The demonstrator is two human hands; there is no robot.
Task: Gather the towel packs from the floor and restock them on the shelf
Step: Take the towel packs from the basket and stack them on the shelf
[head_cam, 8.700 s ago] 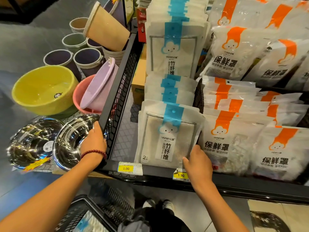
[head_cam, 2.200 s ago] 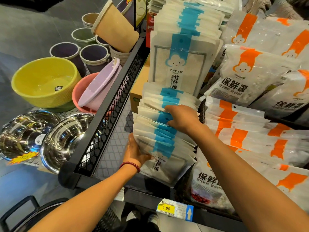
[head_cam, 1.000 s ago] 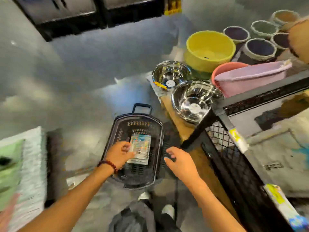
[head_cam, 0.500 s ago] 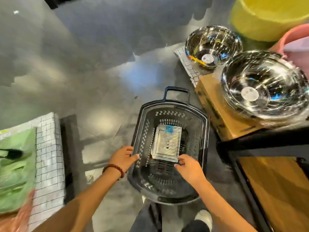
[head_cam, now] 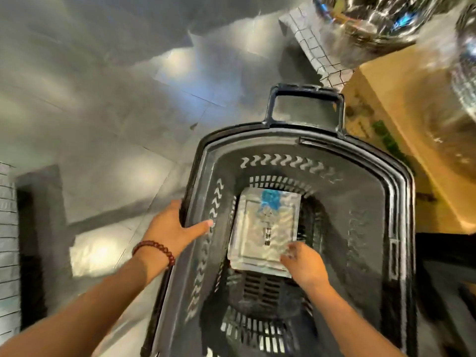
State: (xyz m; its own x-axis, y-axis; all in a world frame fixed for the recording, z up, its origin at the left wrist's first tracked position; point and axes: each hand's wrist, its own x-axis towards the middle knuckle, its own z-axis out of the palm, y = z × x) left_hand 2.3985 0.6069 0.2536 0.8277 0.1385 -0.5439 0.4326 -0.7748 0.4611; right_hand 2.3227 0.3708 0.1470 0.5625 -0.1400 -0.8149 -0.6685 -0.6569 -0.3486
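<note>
Two hands at a dark plastic basket (head_cam: pixel 360 191) with one towel pack (head_cam: pixel 265 228) lying flat on its bottom, lower centre of the frame.

The basket is deep, oval and smooth-rimmed, its walls cut with wavy slots and its base with straight slits; a squared loop handle (head_cam: pixel 305 90) stands at its far end. The towel pack is a flat rectangle of shiny, crinkled clear film with a blue mark at its top edge and dark print down the middle. The left hand (head_cam: pixel 170 228), with a bead bracelet (head_cam: pixel 154 247) on its wrist, grips the left rim, thumb laid inside. The right hand (head_cam: pixel 304 266) is on the pack's lower right corner, its grip blurred and impossible to tell. Bare basket bottom surrounds the pack. Glossy grey floor (head_cam: pixel 103 99) lies open at left; a tan box (head_cam: pixel 401 119) and steel bowls (head_cam: pixel 360 19) crowd the upper right.
</note>
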